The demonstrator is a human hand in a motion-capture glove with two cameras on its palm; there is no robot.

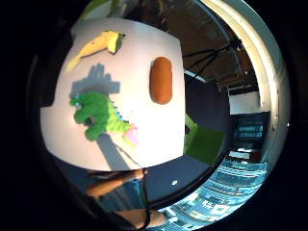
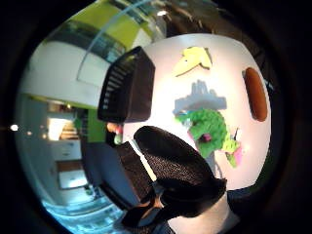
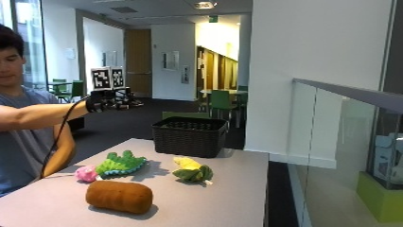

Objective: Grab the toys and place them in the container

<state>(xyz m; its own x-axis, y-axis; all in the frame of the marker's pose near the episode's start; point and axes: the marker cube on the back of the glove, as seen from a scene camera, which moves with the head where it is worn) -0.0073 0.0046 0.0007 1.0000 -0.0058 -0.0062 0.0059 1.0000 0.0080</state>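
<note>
Table (image 3: 239,189): green toy (image 3: 121,163) well below raised grip (image 3: 108,101) (fingers' state unclear), basket (image 3: 189,136) beyond.

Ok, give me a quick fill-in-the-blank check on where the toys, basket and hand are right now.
1. The brown plush bread roll, the green plush dinosaur and the yellow-green plush banana all lie on the ____.
2. The black wicker basket stands at the table's far edge and holds ____ of these toys.
3. The gloved right hand is raised ____ the table, touching no toy.

Missing words: table; none; above
</note>
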